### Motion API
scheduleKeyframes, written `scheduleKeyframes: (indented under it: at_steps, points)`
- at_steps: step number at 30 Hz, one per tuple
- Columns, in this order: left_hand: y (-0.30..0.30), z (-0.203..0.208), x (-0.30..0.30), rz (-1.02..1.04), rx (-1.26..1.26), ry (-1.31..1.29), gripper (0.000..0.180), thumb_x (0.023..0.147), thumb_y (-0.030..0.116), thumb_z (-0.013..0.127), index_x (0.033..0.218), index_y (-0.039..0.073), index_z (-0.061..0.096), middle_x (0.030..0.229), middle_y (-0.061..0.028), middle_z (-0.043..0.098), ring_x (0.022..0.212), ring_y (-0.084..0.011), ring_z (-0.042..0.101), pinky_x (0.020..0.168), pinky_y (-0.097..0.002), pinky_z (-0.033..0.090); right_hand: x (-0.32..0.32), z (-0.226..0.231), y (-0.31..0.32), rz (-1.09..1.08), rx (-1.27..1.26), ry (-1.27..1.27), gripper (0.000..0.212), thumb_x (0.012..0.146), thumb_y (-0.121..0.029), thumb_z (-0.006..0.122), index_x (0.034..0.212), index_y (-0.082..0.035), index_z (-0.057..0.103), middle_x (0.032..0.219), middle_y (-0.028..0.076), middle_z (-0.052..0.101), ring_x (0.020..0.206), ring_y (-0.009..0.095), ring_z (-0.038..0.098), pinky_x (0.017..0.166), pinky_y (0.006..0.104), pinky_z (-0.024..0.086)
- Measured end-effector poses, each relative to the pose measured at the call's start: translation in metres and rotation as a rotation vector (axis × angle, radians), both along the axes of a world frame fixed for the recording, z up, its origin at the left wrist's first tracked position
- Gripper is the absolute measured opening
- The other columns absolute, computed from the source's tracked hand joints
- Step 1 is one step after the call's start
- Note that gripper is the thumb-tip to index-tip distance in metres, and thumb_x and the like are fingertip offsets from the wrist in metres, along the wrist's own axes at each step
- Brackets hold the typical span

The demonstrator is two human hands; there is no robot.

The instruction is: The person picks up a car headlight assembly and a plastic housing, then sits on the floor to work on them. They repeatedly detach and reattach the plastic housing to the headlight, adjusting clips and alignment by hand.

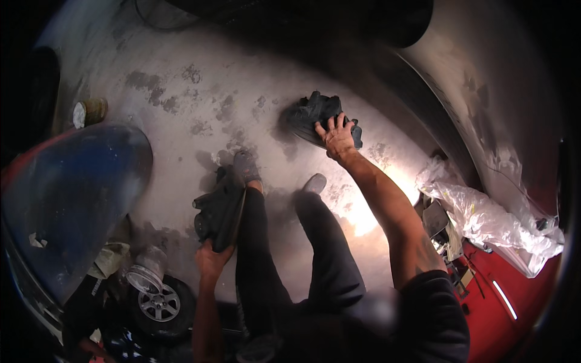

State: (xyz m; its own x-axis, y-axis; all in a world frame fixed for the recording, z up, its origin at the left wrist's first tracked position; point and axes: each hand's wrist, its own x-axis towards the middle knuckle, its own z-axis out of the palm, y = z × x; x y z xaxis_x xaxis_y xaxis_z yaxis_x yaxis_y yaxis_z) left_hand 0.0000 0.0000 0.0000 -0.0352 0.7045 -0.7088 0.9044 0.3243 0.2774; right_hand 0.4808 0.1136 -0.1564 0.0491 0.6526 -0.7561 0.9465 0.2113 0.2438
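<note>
My left hand (213, 259) grips the lower end of a black moulded part that looks like a car headlight (221, 209). It is held upright beside my left leg, its knobbly back facing left. Farther forward and to the right, my stretched-out right hand (338, 136) has its fingers spread and bent over a second black headlight (315, 115) of similar look. That one is just over or on the pale, stained floor (181, 133); which of the two I cannot tell. My right palm and the undersides of both parts are hidden.
A blue car panel (78, 193) curves in from the left, near a tin can (91, 112). A wheel (162, 305) and a clear plastic bucket (147, 269) are at lower left. Crumpled plastic sheeting (484, 218) and a red surface (484, 327) with tools lie right.
</note>
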Motion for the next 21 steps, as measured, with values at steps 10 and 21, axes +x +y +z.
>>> scheduleKeyframes:
  at_steps: [10,21]
  points:
    - [-0.015,0.077,-0.062,0.121,-0.052,0.048,0.063,0.068,0.048,0.091,0.101,-0.002,0.074,0.097,-0.0273,0.076,0.095,-0.0455,0.074,0.084,-0.0522,0.059,-0.013,0.106,-0.046,-0.087,-0.003,0.042,0.121,0.071,-0.052,0.093,0.169,-0.028,0.025,0.158,0.025,0.041,0.147,0.056,0.032,0.105,0.0709,0.046]
    - [0.162,0.182,-0.093,0.162,0.072,-0.139,0.065,0.073,0.051,0.088,0.109,-0.002,0.076,0.107,-0.0272,0.077,0.106,-0.0434,0.073,0.095,-0.0504,0.057,-0.048,0.279,-0.042,-0.523,-0.129,0.004,0.068,0.104,-0.036,0.062,0.164,-0.04,0.031,0.159,0.021,0.042,0.147,0.057,0.035,0.11,0.0612,0.051]
